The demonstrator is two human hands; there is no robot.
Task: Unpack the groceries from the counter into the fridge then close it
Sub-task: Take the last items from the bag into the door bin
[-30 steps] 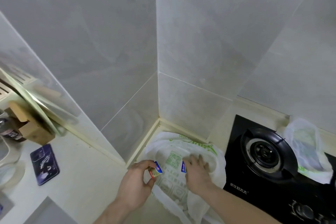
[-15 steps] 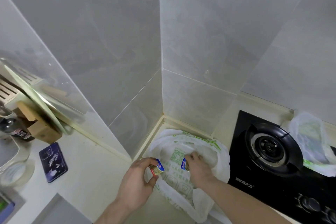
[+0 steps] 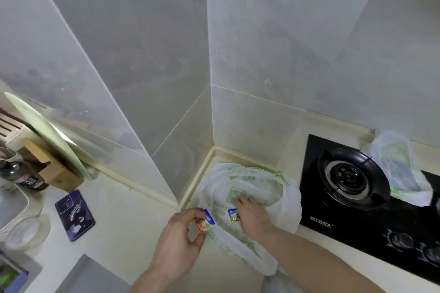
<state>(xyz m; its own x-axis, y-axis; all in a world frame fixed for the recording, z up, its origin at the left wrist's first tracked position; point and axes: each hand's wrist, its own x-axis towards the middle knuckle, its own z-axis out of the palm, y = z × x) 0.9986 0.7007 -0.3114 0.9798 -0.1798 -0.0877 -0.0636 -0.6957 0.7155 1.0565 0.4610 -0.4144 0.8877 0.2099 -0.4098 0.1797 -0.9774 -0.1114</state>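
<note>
With the left hand (image 3: 177,241) pinching one small packet (image 3: 205,221) and the right hand (image 3: 251,215) gripping another packet (image 3: 234,215) over the plastic bag (image 3: 252,188), the emptying step was in hand, and carrying both to the unseen fridge likely came next.

A single wide-angle head camera looks forward and steeply down into the corner where two grey tiled walls (image 3: 147,59) meet the pale counter (image 3: 123,226). It sits close above, the black glass gas hob (image 3: 357,216) at its right edge.
</note>
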